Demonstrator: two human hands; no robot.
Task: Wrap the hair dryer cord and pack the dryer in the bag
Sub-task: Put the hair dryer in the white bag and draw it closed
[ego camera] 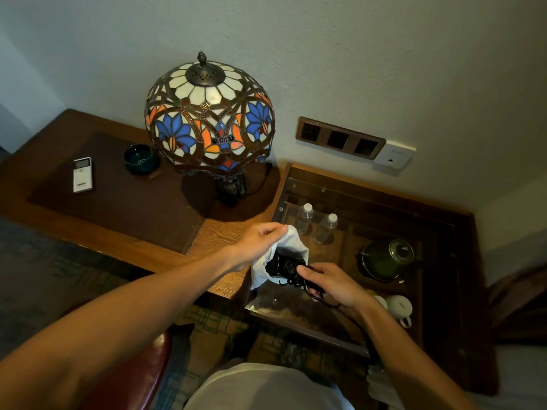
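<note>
A white cloth bag (291, 247) hangs over the corner between the wooden desk and a glass-topped cabinet. My left hand (260, 241) pinches its upper rim and holds the mouth wide. The black hair dryer (276, 266) sits partly inside the bag's mouth, with its black cord (291, 270) coiled around it. My right hand (328, 287) grips the coiled cord and the dryer's end at the bag's opening. A loose length of cord (352, 319) trails from under that hand down toward my body. Most of the dryer's body is hidden by the bag.
A stained-glass lamp (208, 116), a dark ashtray (141, 158) and a white remote (82, 174) stand on the desk (216, 232). The glass-topped cabinet (381, 208) holds two water bottles (316, 224), a kettle (384, 258) and white cups (398, 307). Wall sockets (339, 138) are behind.
</note>
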